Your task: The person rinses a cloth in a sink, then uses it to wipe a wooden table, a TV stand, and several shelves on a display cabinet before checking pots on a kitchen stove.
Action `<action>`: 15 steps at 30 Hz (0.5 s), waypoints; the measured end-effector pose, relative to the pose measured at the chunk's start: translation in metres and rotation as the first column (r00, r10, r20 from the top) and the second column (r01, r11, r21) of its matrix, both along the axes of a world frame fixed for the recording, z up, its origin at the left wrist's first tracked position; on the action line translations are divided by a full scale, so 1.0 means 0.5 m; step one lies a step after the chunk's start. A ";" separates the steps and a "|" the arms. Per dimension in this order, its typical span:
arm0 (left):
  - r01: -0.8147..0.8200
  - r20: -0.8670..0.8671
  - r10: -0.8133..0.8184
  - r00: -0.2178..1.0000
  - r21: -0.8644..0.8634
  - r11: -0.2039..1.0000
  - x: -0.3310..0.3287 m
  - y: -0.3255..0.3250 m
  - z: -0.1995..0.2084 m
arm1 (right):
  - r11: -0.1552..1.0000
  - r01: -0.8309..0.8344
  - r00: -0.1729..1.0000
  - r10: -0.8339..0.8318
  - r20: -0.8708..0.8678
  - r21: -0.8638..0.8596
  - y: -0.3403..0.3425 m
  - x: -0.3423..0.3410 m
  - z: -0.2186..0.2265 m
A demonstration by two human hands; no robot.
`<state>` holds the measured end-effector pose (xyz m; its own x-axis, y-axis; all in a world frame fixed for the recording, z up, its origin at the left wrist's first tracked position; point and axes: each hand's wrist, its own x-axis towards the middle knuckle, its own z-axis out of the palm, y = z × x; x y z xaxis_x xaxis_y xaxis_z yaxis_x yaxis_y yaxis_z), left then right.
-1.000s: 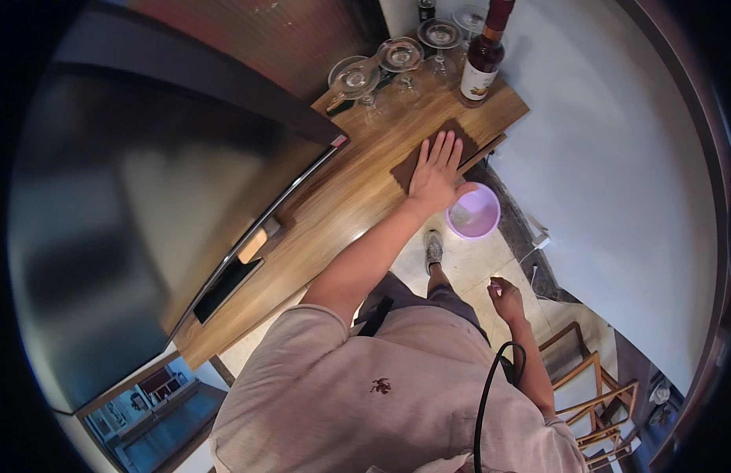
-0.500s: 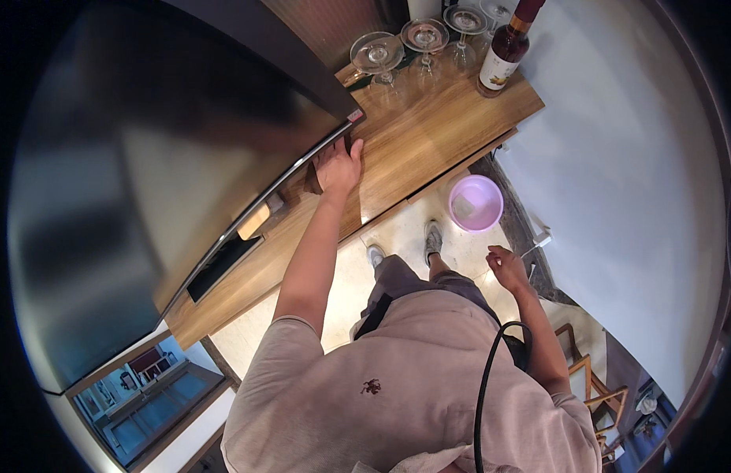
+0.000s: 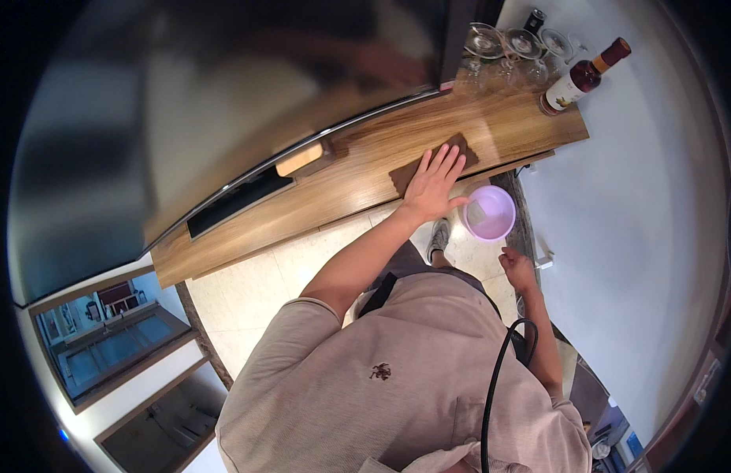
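My left hand (image 3: 436, 183) lies flat, fingers spread, on a dark brown cloth (image 3: 406, 176) near the front edge of a long wooden cabinet top (image 3: 357, 169). It presses the cloth from above rather than gripping it, and covers its middle. My right hand (image 3: 520, 269) hangs low on the right, away from the cabinet, its fingers curled in with nothing visible in them. Closest to it is a pinkish-purple basin (image 3: 490, 214) on the floor, with a pale patch inside.
A large dark television screen (image 3: 286, 87) overhangs the cabinet's back. Upturned stemmed glasses (image 3: 523, 45) and a dark red bottle (image 3: 574, 85) stand at the right end, by a white wall (image 3: 610, 213). Under the screen are a black bar (image 3: 239, 203) and a light wooden block (image 3: 299, 159).
My left hand has come out from beside the screen's edge to the cabinet's front, bringing the brown cloth into full view. The view has shifted; my right hand stays curled.
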<state>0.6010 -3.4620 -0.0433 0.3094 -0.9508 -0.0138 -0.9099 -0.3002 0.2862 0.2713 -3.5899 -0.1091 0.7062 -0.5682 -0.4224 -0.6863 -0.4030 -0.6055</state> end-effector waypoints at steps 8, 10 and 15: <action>-0.208 0.066 0.208 0.976 -0.006 0.978 0.099 0.374 -0.009 | 0.995 -0.096 0.995 0.096 0.032 0.013 0.069 0.129 0.035; -0.224 0.103 0.217 0.971 0.068 0.972 0.132 0.476 0.003 | 0.985 -0.174 0.984 0.174 0.027 -0.021 0.090 0.164 0.035; -0.292 0.135 0.282 0.950 0.062 0.955 0.200 0.732 -0.021 | 0.973 -0.229 0.973 0.229 0.019 0.005 0.171 0.246 0.086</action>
